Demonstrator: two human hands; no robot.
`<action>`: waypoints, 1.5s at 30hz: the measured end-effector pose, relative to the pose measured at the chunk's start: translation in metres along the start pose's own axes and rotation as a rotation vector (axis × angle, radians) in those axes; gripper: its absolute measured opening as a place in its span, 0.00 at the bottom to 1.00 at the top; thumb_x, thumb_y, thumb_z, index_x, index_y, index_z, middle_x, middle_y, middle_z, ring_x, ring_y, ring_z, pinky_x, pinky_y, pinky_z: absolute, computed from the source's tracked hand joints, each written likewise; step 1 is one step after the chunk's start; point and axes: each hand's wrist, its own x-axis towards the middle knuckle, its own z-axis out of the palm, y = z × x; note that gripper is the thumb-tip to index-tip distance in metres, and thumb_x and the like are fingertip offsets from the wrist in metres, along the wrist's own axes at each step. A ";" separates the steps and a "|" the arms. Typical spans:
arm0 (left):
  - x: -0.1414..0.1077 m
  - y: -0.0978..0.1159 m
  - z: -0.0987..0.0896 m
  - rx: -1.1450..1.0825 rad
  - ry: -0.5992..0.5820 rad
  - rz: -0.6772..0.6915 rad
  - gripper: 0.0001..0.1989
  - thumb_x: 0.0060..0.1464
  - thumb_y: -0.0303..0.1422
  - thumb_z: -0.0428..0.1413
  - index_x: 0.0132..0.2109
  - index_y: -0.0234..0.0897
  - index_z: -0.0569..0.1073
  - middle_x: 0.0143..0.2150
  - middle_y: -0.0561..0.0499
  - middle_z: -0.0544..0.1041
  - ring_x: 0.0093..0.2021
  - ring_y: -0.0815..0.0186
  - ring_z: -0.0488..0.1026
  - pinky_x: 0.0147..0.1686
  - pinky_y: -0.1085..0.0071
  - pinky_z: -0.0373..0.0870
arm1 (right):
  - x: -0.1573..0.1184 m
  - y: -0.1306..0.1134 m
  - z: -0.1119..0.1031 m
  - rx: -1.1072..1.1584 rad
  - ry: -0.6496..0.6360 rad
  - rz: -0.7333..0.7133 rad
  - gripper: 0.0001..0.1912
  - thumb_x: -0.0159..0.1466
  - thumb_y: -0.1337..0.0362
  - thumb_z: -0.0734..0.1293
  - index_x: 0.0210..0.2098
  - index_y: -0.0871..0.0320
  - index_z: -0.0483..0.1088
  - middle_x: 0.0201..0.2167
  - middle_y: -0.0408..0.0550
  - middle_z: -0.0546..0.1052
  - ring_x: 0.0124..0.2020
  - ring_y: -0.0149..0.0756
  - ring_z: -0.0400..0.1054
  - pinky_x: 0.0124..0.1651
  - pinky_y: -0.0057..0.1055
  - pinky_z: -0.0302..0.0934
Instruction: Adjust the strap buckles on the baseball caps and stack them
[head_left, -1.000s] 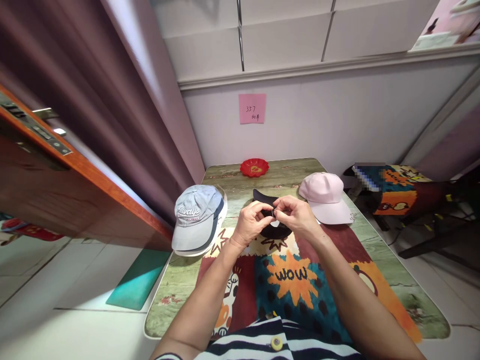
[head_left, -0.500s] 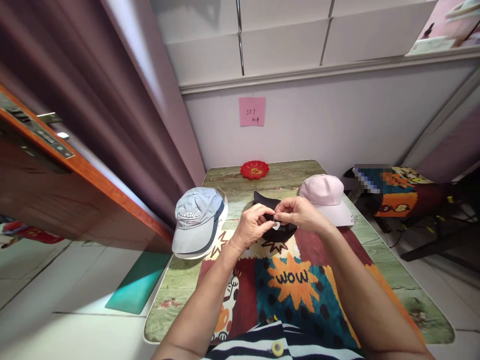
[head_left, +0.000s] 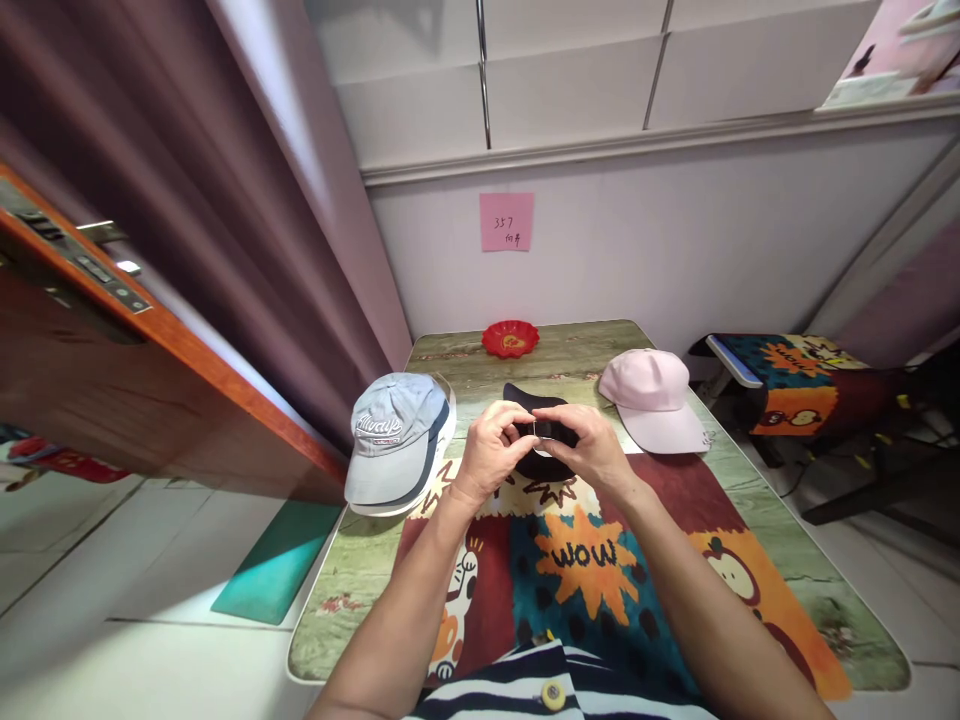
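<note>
A black cap [head_left: 541, 468] lies at the middle of the table, largely covered by my hands. My left hand [head_left: 489, 452] is closed, thumb and fingers pinching the cap's strap from the left. From the right, my right hand [head_left: 591, 447] pinches the same strap, its fingertips near those of the left. Between them a small metallic glint and a whitish patch show at the strap. To the left, a grey-blue cap [head_left: 394, 430] sits on top of other caps. A pale pink cap [head_left: 651, 392] rests on the right.
A red scalloped dish [head_left: 510, 340] stands at the table's back edge. A patterned cloth [head_left: 585, 555] covers part of the wood-look table [head_left: 341, 600]. An orange-edged door [head_left: 225, 370] is at left, and a cloth-covered stool [head_left: 791, 375] at right.
My right hand has shifted slightly left and lower, and now wraps more of the strap with thumb below and fingers above. The left hand has stayed nearly in place.
</note>
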 end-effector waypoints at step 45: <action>0.002 -0.013 -0.009 0.186 0.153 -0.184 0.01 0.56 0.29 0.56 0.35 0.38 0.71 0.43 0.49 0.78 0.27 0.71 0.70 0.31 0.72 0.68 | -0.004 -0.003 0.013 -0.126 0.130 0.013 0.08 0.61 0.56 0.73 0.38 0.51 0.76 0.38 0.44 0.84 0.38 0.42 0.78 0.67 0.53 0.51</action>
